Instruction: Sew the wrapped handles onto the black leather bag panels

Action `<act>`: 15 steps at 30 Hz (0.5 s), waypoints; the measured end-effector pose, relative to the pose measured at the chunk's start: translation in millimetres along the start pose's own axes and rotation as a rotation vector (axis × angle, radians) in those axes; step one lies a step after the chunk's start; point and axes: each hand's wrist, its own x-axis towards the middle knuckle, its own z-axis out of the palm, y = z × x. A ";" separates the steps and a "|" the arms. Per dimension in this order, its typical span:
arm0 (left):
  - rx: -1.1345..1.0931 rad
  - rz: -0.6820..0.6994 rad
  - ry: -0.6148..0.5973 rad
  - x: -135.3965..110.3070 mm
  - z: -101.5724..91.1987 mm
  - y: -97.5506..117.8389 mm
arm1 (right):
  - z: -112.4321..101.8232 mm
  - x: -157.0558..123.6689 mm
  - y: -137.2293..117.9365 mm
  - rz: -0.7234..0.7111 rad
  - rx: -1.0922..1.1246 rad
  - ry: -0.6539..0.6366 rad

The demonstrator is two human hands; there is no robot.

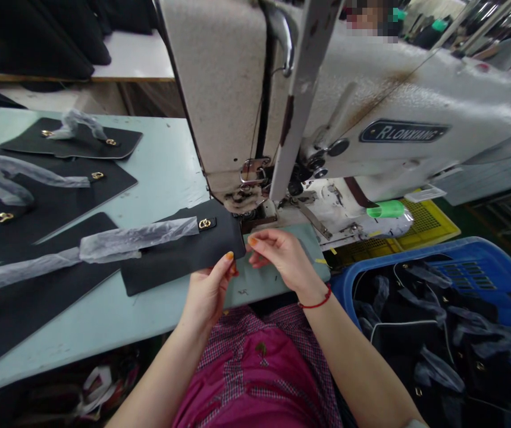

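Note:
A black bag panel lies on the sewing machine bed, its far edge by the presser foot and needle area. A plastic-wrapped strap with a gold buckle stretches across it to the left. My left hand pinches the panel's near right corner, thumb on top. Just right of that corner, my right hand has thumb and forefinger pressed together; whatever they hold, if anything, is too small to make out. The sewing machine rises right behind the panel.
More black panels with wrapped straps lie on the pale green table to the left. At the right, a blue basket holds several similar pieces. A yellow crate is behind it. Black pieces rest on a back shelf.

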 end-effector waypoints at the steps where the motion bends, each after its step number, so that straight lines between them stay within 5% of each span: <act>1: 0.004 -0.012 0.000 -0.1 0.0 0.1 | -0.5 -2.1 2.5 0.001 0.013 0.012; 10: 0.015 -0.026 0.020 -0.2 0.5 -0.8 | 3.3 -10.3 7.8 -0.022 -0.192 -0.120; 15: 0.035 -0.012 0.025 -0.2 -1.2 -1.8 | 9.1 -15.5 -1.3 -0.060 -0.305 -0.085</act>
